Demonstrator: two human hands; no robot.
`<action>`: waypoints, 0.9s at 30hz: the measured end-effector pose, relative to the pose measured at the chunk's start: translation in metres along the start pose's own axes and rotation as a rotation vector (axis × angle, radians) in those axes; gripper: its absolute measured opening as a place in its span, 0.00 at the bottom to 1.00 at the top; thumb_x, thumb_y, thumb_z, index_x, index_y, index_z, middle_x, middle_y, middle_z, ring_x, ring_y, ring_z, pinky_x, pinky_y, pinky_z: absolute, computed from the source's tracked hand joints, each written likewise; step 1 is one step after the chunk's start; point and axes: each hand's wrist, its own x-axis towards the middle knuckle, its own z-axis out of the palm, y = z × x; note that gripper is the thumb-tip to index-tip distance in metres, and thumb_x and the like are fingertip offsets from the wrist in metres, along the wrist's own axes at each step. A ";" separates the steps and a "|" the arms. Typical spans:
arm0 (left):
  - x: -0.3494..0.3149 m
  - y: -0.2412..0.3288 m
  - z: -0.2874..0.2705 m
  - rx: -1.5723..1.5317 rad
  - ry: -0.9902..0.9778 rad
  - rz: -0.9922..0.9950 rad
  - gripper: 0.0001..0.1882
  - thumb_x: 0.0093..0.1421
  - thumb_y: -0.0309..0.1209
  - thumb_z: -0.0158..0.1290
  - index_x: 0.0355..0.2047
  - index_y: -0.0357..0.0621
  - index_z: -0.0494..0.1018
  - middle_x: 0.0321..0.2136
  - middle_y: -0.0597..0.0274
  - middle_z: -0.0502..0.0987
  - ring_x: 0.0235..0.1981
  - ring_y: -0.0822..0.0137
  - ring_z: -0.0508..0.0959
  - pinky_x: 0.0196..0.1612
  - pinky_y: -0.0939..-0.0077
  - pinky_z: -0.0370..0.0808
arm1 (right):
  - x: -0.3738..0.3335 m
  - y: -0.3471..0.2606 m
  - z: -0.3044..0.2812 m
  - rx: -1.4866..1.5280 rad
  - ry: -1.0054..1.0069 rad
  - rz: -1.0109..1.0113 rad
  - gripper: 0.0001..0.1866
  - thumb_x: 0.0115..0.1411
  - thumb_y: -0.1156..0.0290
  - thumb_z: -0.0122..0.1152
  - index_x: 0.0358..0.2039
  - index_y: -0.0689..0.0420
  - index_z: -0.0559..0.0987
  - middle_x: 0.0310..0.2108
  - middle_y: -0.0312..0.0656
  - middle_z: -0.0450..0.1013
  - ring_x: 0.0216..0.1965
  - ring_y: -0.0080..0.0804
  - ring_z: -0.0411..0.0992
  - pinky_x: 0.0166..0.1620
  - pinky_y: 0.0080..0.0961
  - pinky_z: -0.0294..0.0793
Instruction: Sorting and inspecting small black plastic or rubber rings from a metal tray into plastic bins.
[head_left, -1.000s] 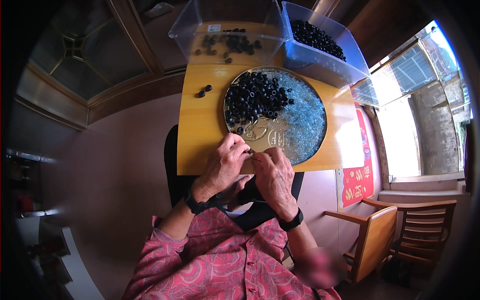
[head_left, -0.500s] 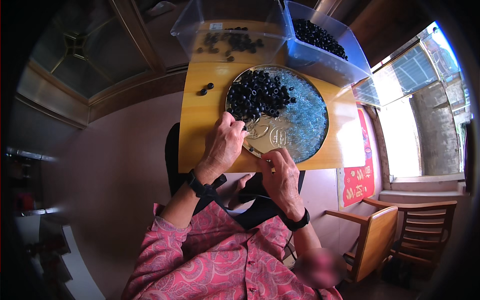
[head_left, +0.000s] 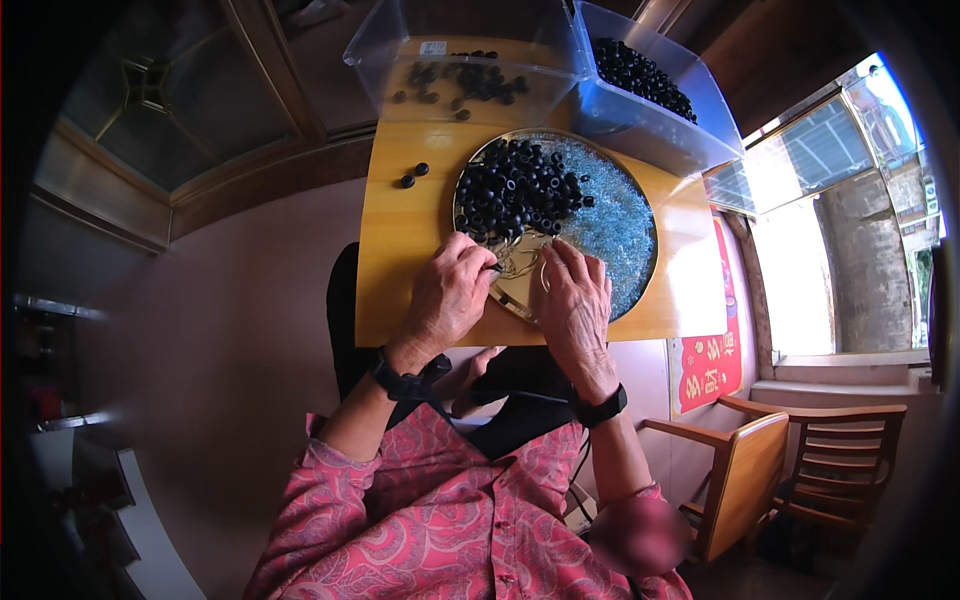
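A round gold metal tray [head_left: 516, 290] holds a pile of small black hollow caps [head_left: 505, 192] on its left and many tiny translucent blue pieces [head_left: 600, 215] on its right. At the tray's near left rim, my left hand [head_left: 447, 292] pinches a black cap [head_left: 495, 267] between thumb and fingertips. My right hand [head_left: 577, 300] reaches over the near middle of the tray, its fingers bent and close together. Its fingertips point at the bare gold patch beside the caps. What they hold, if anything, is hidden from view.
Two loose black caps lie on the wooden table [head_left: 400, 250] left of the tray. Behind it stand a clear plastic box [head_left: 480, 95] with scattered black caps and a second clear bin [head_left: 655, 125] full of them. A wooden chair [head_left: 750, 480] stands at right.
My right hand has moved away from me, from the tray's near rim to over its middle. My left hand stays almost in place with the black cap in its fingers.
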 end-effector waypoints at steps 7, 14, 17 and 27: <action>-0.007 -0.006 0.007 -0.127 0.097 -0.010 0.05 0.56 0.19 0.55 0.33 0.36 0.75 0.32 0.54 0.72 0.33 0.56 0.77 0.36 0.67 0.76 | 0.000 0.004 0.006 0.026 0.053 -0.042 0.11 0.52 0.73 0.60 0.37 0.57 0.80 0.40 0.38 0.74 0.43 0.39 0.68 0.43 0.37 0.65; -0.018 0.008 -0.002 -0.070 0.105 0.020 0.04 0.56 0.19 0.55 0.33 0.36 0.75 0.32 0.54 0.72 0.33 0.56 0.77 0.34 0.68 0.76 | 0.001 0.005 0.004 0.021 0.064 -0.079 0.04 0.52 0.73 0.60 0.30 0.55 0.77 0.33 0.40 0.71 0.39 0.40 0.67 0.41 0.36 0.64; -0.021 0.015 -0.002 -0.006 0.100 0.055 0.04 0.56 0.19 0.56 0.33 0.36 0.76 0.32 0.55 0.72 0.33 0.57 0.77 0.34 0.67 0.76 | 0.002 0.006 0.002 0.008 0.056 -0.088 0.04 0.52 0.73 0.59 0.29 0.56 0.76 0.33 0.41 0.70 0.38 0.41 0.66 0.40 0.36 0.64; -0.014 0.030 0.011 0.294 -0.061 -0.021 0.09 0.53 0.32 0.62 0.26 0.38 0.77 0.30 0.54 0.70 0.31 0.55 0.76 0.31 0.61 0.74 | -0.001 0.009 0.012 0.022 0.056 0.004 0.09 0.52 0.77 0.57 0.35 0.59 0.73 0.33 0.46 0.68 0.37 0.46 0.67 0.41 0.39 0.67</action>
